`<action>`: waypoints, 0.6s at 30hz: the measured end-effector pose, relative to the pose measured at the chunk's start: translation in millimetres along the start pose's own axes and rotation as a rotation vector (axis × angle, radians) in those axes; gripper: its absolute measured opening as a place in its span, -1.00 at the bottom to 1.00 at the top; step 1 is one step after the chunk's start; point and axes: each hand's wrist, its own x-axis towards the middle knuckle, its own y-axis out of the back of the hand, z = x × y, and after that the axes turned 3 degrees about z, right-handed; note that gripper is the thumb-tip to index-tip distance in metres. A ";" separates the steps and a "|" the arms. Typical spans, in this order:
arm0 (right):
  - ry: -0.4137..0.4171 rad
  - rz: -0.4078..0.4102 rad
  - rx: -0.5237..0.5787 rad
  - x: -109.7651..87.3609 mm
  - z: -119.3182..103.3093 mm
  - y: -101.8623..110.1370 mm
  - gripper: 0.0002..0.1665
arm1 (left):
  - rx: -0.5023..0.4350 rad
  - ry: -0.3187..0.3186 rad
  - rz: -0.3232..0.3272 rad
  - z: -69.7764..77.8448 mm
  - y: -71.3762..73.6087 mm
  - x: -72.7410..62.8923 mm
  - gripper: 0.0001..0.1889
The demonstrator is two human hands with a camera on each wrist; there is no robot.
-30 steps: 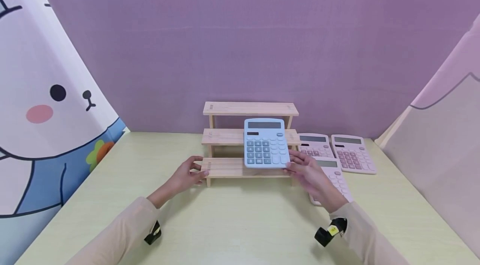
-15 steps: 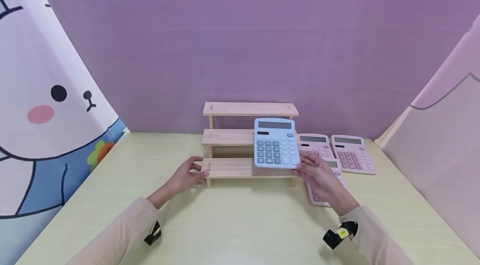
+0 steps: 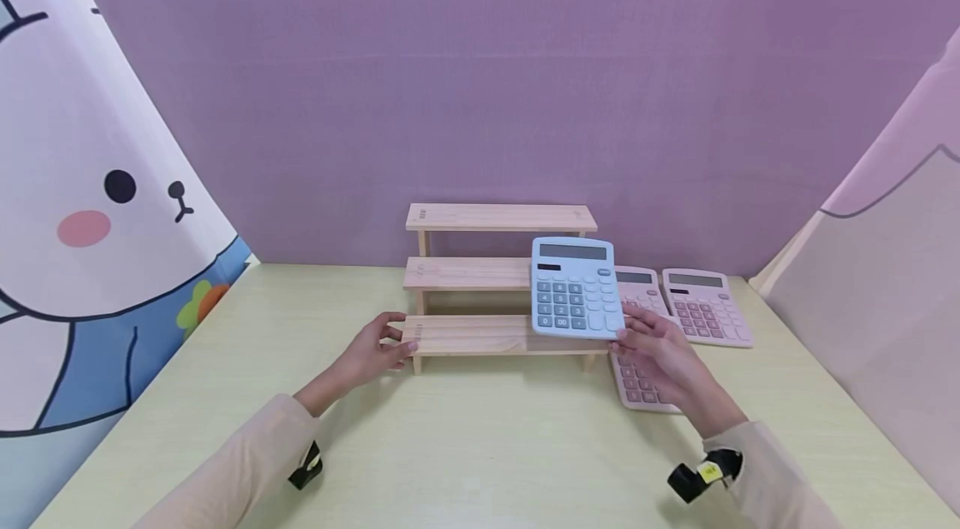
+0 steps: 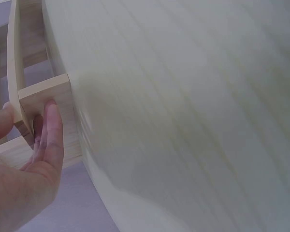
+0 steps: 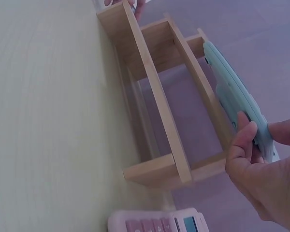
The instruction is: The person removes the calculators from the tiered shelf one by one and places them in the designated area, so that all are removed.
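A light blue calculator (image 3: pixel 576 287) is pinched at its lower right corner by my right hand (image 3: pixel 667 362), thumb on the face and fingers behind. It hangs above the right part of a three-step wooden shelf (image 3: pixel 480 333), apart from its boards as the right wrist view shows. My left hand (image 3: pixel 371 354) grips the left end of the lowest board, thumb on top and fingers beneath; the left wrist view shows the fingertips against the side support (image 4: pixel 63 111). The calculator covers part of the middle and lowest boards.
Behind and beneath my right hand lie pink calculators on the table (image 3: pixel 465 446): one at the far right (image 3: pixel 708 308), one partly hidden behind the blue calculator (image 3: pixel 637 289), and one nearer (image 3: pixel 641 387). A purple backdrop (image 3: pixel 495 96) rises behind the shelf.
My right hand has carried the blue calculator steadily rightward, from mid-shelf toward its right end, uncovering more of the boards. My left hand and the shelf have stayed still.
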 end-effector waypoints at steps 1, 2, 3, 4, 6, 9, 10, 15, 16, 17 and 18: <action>0.008 -0.008 0.002 -1.0 -0.2 1.9 -0.45 | 0.000 0.000 -0.001 0.0 0.0 -0.2 -0.40; 0.014 -0.014 0.009 -1.9 -0.4 3.6 -0.47 | -0.001 0.001 -0.001 -0.1 0.1 -0.2 -0.40; 0.022 -0.017 0.009 -2.6 -0.6 5.6 -0.50 | -0.001 0.002 0.001 0.0 0.1 -0.1 -0.40; 0.027 -0.024 0.011 -3.4 -1.0 7.5 -0.51 | -0.002 0.000 0.001 0.0 0.0 -0.2 -0.40; 0.034 -0.037 0.016 -4.9 -1.9 11.6 -0.53 | 0.002 -0.004 0.001 -0.6 0.0 0.1 -0.41; 0.036 -0.058 0.026 -7.0 -3.1 17.7 -0.54 | 0.008 -0.007 0.004 -1.1 -0.2 0.8 -0.41; 0.035 -0.065 0.033 -7.9 -3.5 19.7 -0.55 | 0.009 -0.008 0.004 -1.4 -0.3 1.0 -0.42; 0.047 -0.067 0.037 -12.4 -5.3 27.3 -0.56 | 0.008 -0.004 0.011 -1.9 -0.8 1.4 -0.42; 0.046 -0.060 0.038 -13.1 -5.6 28.4 -0.56 | 0.007 -0.004 0.011 -1.8 -0.9 1.3 -0.42; 0.049 -0.058 0.038 -13.9 -6.0 29.4 -0.56 | 0.006 -0.002 0.012 -1.6 -1.0 1.2 -0.42; 0.051 -0.058 0.038 -14.7 -6.4 30.1 -0.56 | 0.006 -0.002 0.011 -1.5 -1.0 1.1 -0.42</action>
